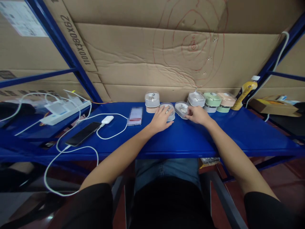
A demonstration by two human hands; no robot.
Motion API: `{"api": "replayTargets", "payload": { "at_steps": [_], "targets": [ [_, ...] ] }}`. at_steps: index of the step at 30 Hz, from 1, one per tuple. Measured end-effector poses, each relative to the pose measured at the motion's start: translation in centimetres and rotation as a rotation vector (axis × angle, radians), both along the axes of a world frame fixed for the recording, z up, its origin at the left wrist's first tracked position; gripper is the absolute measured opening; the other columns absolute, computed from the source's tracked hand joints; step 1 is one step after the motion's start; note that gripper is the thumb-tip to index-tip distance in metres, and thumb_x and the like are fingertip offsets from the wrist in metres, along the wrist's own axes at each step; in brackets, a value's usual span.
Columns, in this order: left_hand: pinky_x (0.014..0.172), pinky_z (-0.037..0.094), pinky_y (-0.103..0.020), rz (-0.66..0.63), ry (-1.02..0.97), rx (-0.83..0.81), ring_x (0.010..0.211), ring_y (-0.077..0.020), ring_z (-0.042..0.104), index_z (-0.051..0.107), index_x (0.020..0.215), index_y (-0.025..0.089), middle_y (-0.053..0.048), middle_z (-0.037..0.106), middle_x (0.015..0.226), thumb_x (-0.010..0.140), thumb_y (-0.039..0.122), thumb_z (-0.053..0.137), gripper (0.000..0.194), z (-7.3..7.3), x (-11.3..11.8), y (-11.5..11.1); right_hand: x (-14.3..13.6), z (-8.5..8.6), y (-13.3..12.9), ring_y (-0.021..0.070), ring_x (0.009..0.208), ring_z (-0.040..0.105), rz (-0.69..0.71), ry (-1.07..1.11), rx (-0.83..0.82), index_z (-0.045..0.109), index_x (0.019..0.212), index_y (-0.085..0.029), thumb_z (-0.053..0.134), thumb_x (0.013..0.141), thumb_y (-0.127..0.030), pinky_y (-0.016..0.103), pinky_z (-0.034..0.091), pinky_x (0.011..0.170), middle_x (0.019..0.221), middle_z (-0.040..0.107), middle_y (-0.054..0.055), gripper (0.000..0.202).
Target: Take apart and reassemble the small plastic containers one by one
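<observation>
On the blue table, my left hand (162, 120) lies with its fingers spread over a low, rounded grey piece with a clear top (171, 111); part of it is hidden under the fingers. My right hand (198, 115) is closed on the right edge of a similar grey, clear-topped lid (181, 108), which looks slightly tilted. Left of these stands a small plastic box with a clear top and pinkish base (152, 101). Behind and right of my right hand are a grey box (196, 98), a green box (212, 99) and a peach box (227, 99).
A yellow bottle with a white cap (245, 92) stands at the back right. Leftward lie a lit phone (135, 116), a dark phone (83, 133), white cables and a white charger (107, 119). A power strip (66, 111) sits further left; a cardboard wall (133, 47) rises behind.
</observation>
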State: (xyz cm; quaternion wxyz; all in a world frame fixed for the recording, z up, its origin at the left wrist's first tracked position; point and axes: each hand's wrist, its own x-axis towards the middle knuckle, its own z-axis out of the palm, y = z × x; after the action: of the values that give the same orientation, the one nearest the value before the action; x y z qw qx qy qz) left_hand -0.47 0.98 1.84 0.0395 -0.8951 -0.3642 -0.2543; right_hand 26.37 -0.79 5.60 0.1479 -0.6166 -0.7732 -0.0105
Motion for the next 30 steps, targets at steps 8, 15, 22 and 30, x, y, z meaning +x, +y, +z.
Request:
{"api": "replayTargets", "payload": {
  "at_steps": [8,15,22,30],
  "targets": [
    [0.124,0.044,-0.055,0.031,-0.038,0.035,0.141,-0.0395,0.057,0.067,0.140,0.015,-0.018,0.065,0.150,0.098,0.037,0.071,0.048,0.2,-0.2,-0.4,-1.4,-2.2,1.0,0.0231,0.085,0.075,0.417,0.131,-0.031,0.075,0.114,-0.018,0.073,0.096,-0.027,0.035,0.057,0.082,0.107,0.082,0.010,0.021],
    [0.123,0.045,-0.056,0.052,-0.050,0.018,0.140,-0.0397,0.057,0.067,0.137,0.016,-0.017,0.066,0.148,0.095,0.031,0.073,0.045,0.2,-0.3,-0.3,-2.1,-4.2,3.2,0.0310,0.145,0.064,0.526,0.107,0.073,0.070,0.141,-0.015,0.061,0.095,-0.010,0.050,0.048,0.124,0.156,0.066,0.017,0.047],
    [0.125,0.043,-0.056,0.042,-0.049,0.018,0.141,-0.0399,0.056,0.067,0.138,0.017,-0.016,0.065,0.149,0.093,0.028,0.073,0.047,0.2,-0.4,-0.3,-2.9,-4.9,4.5,0.0321,0.155,0.055,0.352,0.012,0.015,0.060,0.157,-0.017,0.055,0.095,-0.006,0.051,0.046,0.129,0.175,0.045,0.012,0.063],
    [0.119,0.047,-0.055,0.024,-0.117,0.003,0.135,-0.0379,0.060,0.067,0.126,0.020,-0.015,0.067,0.142,0.092,0.031,0.077,0.038,0.1,-0.5,-0.2,-2.9,-4.1,3.7,0.0314,0.153,0.056,0.346,0.071,0.160,0.068,0.144,-0.019,0.052,0.099,-0.012,0.051,0.047,0.126,0.170,0.053,0.013,0.048]
  ]
}}
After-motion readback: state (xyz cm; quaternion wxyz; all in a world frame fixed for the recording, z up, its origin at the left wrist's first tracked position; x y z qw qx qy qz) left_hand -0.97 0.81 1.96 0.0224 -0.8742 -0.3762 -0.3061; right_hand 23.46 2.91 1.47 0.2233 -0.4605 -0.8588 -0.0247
